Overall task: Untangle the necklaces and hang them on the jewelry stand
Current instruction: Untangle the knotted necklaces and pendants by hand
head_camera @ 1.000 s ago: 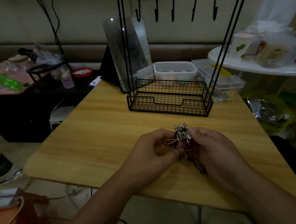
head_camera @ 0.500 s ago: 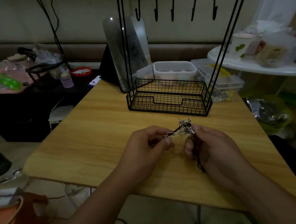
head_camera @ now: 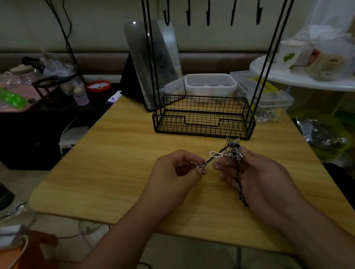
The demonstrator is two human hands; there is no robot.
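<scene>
Head view: the necklaces (head_camera: 232, 151) are a small knot of thin cord & shiny bits, held just in front of the jewelry stand (head_camera: 203, 120), above the worktop (head_camera: 119, 159). Prob. light, floppy, easy to snag, so take it by a loose end. Left hand (head_camera: 175, 172) fingers pinch one pulled-out end. Right hand (head_camera: 257, 170) fingers curl round the knot; cord hangs below it.

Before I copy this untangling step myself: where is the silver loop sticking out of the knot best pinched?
Pinch the silver loop at its free rounded end, coming from the left hand side. It juts leftward, clear of the tangled cluster that the right hand holds, so a fingertip grip probably fits there.
</scene>
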